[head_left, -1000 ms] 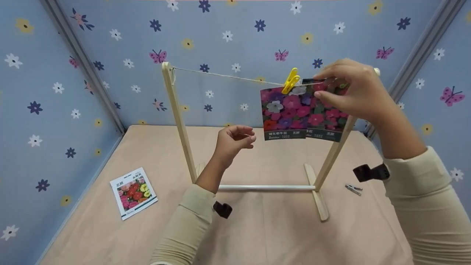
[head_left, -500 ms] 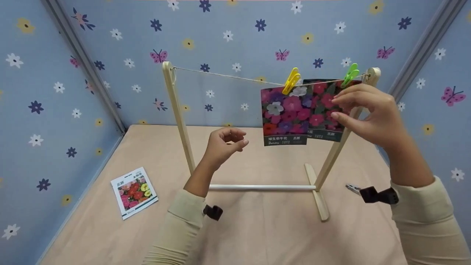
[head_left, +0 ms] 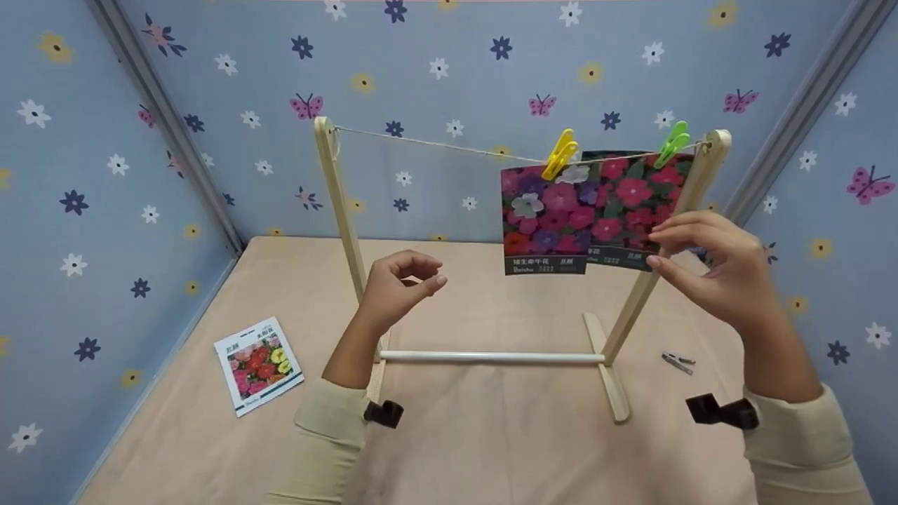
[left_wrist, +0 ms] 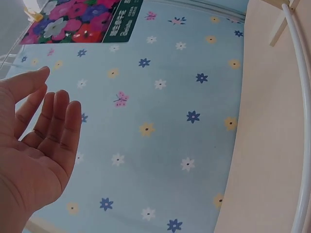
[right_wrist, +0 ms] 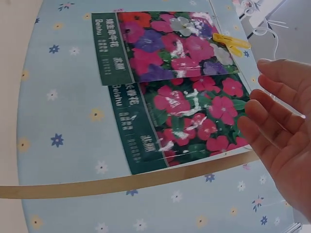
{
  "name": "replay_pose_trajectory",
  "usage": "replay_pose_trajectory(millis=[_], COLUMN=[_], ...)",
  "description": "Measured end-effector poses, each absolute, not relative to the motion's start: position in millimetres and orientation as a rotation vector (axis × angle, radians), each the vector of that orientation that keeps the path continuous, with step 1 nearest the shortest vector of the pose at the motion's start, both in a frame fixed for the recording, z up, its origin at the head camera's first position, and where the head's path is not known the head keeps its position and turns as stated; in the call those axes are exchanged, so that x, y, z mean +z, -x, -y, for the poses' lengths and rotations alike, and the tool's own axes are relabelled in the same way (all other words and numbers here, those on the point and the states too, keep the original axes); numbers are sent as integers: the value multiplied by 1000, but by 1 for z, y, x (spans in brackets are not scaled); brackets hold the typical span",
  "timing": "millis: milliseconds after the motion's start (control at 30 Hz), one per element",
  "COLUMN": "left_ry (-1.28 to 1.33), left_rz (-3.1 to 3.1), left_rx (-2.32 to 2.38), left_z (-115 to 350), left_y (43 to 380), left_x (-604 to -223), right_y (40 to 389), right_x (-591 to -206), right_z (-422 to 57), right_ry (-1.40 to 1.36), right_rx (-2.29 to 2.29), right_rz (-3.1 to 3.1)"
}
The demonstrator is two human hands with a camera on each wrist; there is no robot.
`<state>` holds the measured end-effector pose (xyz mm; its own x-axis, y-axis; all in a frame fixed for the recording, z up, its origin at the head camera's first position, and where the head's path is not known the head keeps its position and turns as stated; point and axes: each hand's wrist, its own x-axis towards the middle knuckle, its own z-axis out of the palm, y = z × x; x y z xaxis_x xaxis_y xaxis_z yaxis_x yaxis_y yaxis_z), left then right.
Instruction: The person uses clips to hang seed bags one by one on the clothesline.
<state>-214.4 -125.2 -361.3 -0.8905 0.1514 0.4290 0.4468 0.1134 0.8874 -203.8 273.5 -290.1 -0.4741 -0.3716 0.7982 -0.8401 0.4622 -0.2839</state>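
Two seed packets hang from a string (head_left: 449, 146) between wooden posts. A yellow clothespin (head_left: 560, 156) holds the left seed packet (head_left: 546, 224), printed with mixed pink, purple and white flowers. Partly behind it, the right seed packet (head_left: 631, 200) with red-pink flowers hangs under a green clothespin (head_left: 673, 146). My right hand (head_left: 722, 266) is at this packet's lower right side, fingers loosely bent; in the right wrist view the fingers (right_wrist: 265, 116) hold nothing. Left of the packets, my left hand (head_left: 396, 291) hovers in the air, loosely curled around nothing.
A white seed packet (head_left: 259, 366) lies on the cloth at the left. The wooden frame has a right post (head_left: 642, 301), a left post (head_left: 342, 203) and a white lower bar (head_left: 491, 358). A small silvery metal tool (head_left: 678, 362) lies at the right.
My right hand has come down from the string along the right packet's edge, uncovering the green clothespin. My left hand has drawn back to the left and slightly down.
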Motion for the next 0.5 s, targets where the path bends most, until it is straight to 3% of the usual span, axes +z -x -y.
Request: replay_pose_trajectory(millis=[500], left_ry=[515], left_rz=[2214], left_rx=[-1662], left_z=[159], left_y=[189], left_x=[-368], right_y=[182], right_x=[-328], right_z=[-283], right_ry=[-857], right_rx=[1018], right_rz=[1992])
